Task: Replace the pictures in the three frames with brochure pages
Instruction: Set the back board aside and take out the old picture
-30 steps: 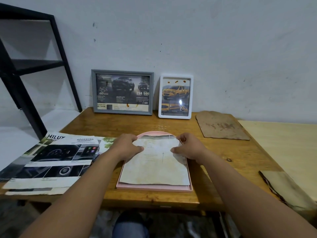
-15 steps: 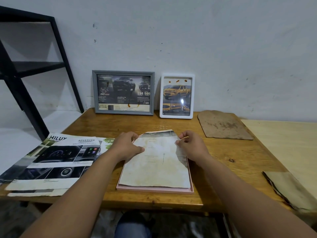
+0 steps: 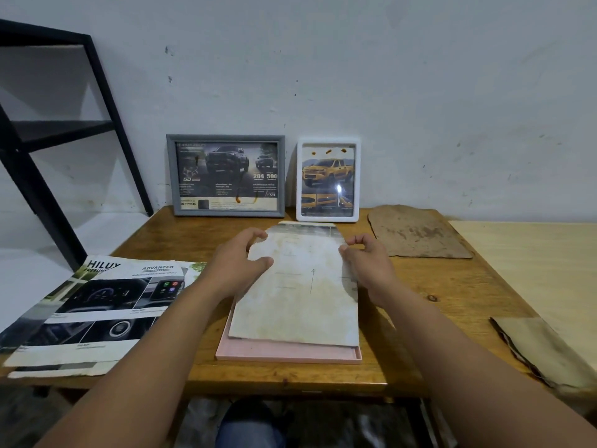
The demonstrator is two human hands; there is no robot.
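Here, your left hand and right hand pinch the stained backing sheet by its upper edges, fingers closed on it, tilting it off the pink frame at the counter centre. At 12 o'clock stand the grey frame and white frame; brochure pages lie at 9 o'clock.

three frames: grey frame and white frame upright at the wall, pink frame flat. two hands. one stained sheet. one brochure stack. two loose backing boards.
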